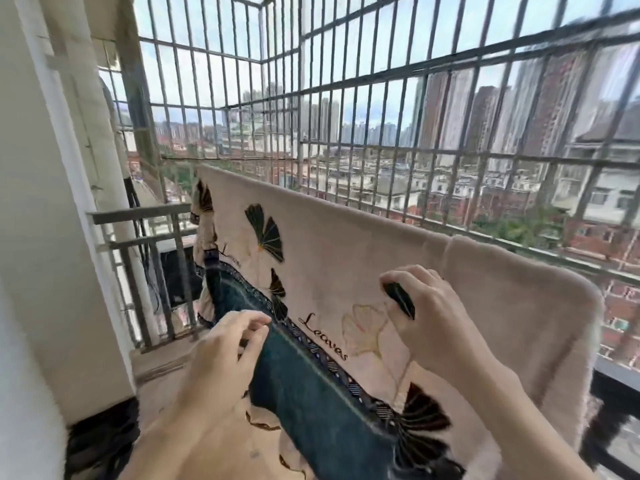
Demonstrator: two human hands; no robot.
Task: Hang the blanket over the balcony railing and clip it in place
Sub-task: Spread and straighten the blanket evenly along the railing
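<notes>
A beige blanket (339,244) with dark ginkgo leaves, the word "Leaves" and a dark teal band lies draped over the balcony railing (616,375). Its right end is folded back over the rail. My right hand (429,317) is in front of the blanket's upper middle and grips a small dark clip (400,299) between thumb and fingers. My left hand (225,348) is lower left, its fingers loosely curled at the edge of the teal band; whether it pinches the cloth is unclear.
A tall metal security grille (346,98) closes the balcony beyond the rail, with city buildings behind it. A white wall and pillar (52,202) stand at the left. A lower side railing (138,216) sits at the far left corner.
</notes>
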